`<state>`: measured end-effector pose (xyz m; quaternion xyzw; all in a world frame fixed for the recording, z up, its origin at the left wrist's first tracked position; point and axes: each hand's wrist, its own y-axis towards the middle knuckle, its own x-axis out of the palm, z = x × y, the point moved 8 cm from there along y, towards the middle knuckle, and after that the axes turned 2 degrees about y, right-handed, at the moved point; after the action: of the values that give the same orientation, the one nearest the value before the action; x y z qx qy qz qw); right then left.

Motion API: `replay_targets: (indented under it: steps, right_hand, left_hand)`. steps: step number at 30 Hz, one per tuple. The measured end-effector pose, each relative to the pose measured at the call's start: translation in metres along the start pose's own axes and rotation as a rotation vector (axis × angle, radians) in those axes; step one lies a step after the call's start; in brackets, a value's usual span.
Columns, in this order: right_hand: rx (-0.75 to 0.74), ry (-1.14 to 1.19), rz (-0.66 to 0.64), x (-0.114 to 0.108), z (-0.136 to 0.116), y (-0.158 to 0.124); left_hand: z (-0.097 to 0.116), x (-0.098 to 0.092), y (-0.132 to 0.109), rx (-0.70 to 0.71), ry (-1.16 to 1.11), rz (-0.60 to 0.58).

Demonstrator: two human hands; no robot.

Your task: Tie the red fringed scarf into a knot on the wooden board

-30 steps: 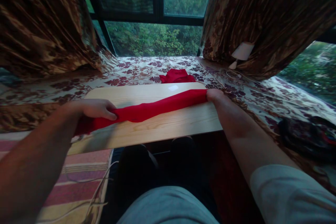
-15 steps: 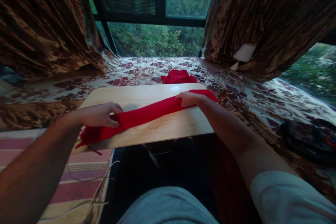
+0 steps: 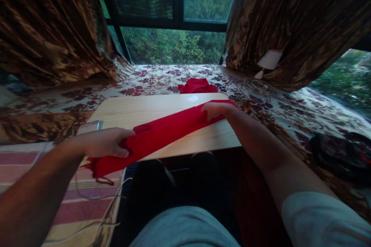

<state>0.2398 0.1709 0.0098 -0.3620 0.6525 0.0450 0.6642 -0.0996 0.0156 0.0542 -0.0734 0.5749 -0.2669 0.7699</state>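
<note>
A long red scarf (image 3: pixel 165 133) with a fringed left end lies slantwise across a pale wooden table (image 3: pixel 124 110), folded into a narrow strip. My left hand (image 3: pixel 111 142) is closed on it near the fringe, thumb on the near side. The fringed end hangs over the table's front left edge. At the far right part of the strip, my right hand (image 3: pixel 216 111) grips the scarf, its fingers partly hidden by the cloth. A loose fold shows along the scarf's far edge beside my left hand.
Another red cloth (image 3: pixel 197 85) lies bunched on the floral cover behind the table. A flat, phone-like object (image 3: pixel 89 126) rests at the table's left edge. A small white lamp (image 3: pixel 269 60) stands at back right. White cables (image 3: pixel 111 200) cross the striped cover (image 3: pixel 69 210) at left.
My left hand has pulled its end of the scarf toward me and down, past the table edge. My right hand has shifted slightly right. The strip looks wider, and the phone-like object now shows.
</note>
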Motion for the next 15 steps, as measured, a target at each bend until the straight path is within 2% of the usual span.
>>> replay_targets:
  steps: [3,7,9,11,15]
  right_hand:
    - [-0.004,-0.002,-0.027,-0.003,0.008,-0.003]
    - [0.045,0.042,-0.037,-0.013,0.027,-0.014]
    - [0.075,0.113,-0.011,-0.022,0.037,-0.019]
    - [0.107,0.197,0.063,-0.035,0.046,-0.02]
    - [0.187,0.244,0.274,-0.058,0.056,-0.006]
  left_hand:
    - [-0.005,0.019,-0.007,0.043,-0.246,-0.229]
    - [-0.011,0.034,-0.024,0.061,-0.423,-0.382]
    - [-0.013,0.036,-0.03,0.047,-0.482,-0.422]
    - [-0.021,0.027,-0.028,-0.024,-0.551,-0.339]
    - [-0.049,-0.006,-0.009,-0.19,-0.749,0.013]
